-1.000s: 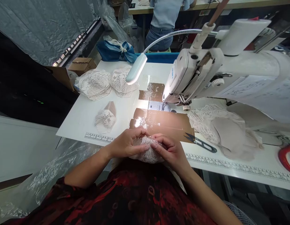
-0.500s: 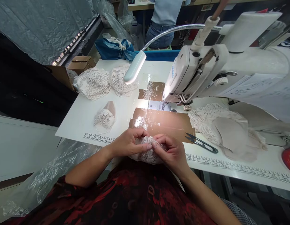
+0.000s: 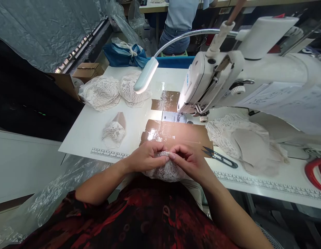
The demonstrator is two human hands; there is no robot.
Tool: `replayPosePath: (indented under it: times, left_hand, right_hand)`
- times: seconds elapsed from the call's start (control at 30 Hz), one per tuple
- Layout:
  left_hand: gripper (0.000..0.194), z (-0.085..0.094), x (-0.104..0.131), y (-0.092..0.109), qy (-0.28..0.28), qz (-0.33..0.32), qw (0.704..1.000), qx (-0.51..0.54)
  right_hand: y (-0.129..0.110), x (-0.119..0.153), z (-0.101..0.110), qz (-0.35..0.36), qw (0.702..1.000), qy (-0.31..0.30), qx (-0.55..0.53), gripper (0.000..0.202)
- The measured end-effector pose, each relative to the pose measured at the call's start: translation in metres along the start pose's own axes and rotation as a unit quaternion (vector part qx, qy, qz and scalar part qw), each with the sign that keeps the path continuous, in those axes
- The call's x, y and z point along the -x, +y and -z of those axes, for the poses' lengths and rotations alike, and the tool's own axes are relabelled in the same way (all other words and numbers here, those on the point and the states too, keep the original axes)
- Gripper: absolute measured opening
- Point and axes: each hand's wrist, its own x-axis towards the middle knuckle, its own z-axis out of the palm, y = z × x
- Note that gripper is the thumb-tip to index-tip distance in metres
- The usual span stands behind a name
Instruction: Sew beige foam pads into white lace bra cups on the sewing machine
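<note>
A piece of white lace fabric (image 3: 167, 171) hangs over the table's front edge, its upper rim pinched between both hands. My left hand (image 3: 147, 157) is closed on it, thumb and fingers gripping the rim. Close beside it, my right hand (image 3: 191, 162) pinches the same rim, the thumb tips nearly touching. Thread snips (image 3: 220, 158) lie just right of my right hand. Behind the hands, brown tape (image 3: 176, 133) covers the table in front of the sewing machine (image 3: 214, 83). What the far fingers do behind the lace is hidden.
Stacked lace pieces (image 3: 100, 91) lie at the back left, with a small lace piece (image 3: 114, 133) nearer. Lace and beige cup pieces (image 3: 250, 145) lie right, near a red-handled tool (image 3: 316, 173). A lamp (image 3: 146, 75) overhangs the table. A person (image 3: 180, 24) sits beyond.
My right hand has shifted slightly and turned, its fingers now pinching at the lace's top edge beside the left thumb. The whole view has moved a little, so the table appears further left.
</note>
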Motion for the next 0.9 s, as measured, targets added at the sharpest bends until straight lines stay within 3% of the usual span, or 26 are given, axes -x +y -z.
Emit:
replayPosePath:
  times: [0.3, 0.53, 0.63, 0.73, 0.8, 0.87, 0.9]
  left_hand:
    - [0.023, 0.000, -0.002, 0.002, -0.045, 0.012, 0.975, 0.217]
    - [0.033, -0.016, -0.017, -0.014, 0.048, 0.096, 0.921, 0.373]
    - [0.037, -0.004, -0.017, -0.015, 0.101, 0.121, 0.909, 0.386]
    - [0.031, 0.027, -0.012, -0.007, 0.210, 0.052, 0.945, 0.246]
    - [0.026, 0.047, -0.015, 0.002, 0.307, -0.028, 0.951, 0.031]
    - [0.028, 0.055, -0.030, 0.007, 0.344, -0.098, 0.903, -0.238]
    - [0.029, 0.054, -0.041, 0.007, 0.321, -0.122, 0.866, -0.364]
  right_hand:
    - [-0.013, 0.006, 0.008, 0.023, 0.999, 0.033, -0.014, 0.022]
    - [-0.004, -0.011, 0.004, -0.040, 0.992, 0.043, -0.111, 0.025]
    - [0.004, -0.015, 0.011, -0.061, 0.990, 0.042, -0.120, 0.026]
    - [0.012, -0.011, 0.029, -0.072, 0.990, 0.084, -0.090, 0.031]
    - [0.015, -0.007, 0.043, -0.075, 0.990, 0.116, -0.027, 0.029]
    - [0.014, -0.005, 0.055, -0.062, 0.988, 0.129, 0.053, 0.026]
    - [0.012, -0.006, 0.060, -0.051, 0.986, 0.128, 0.093, 0.024]
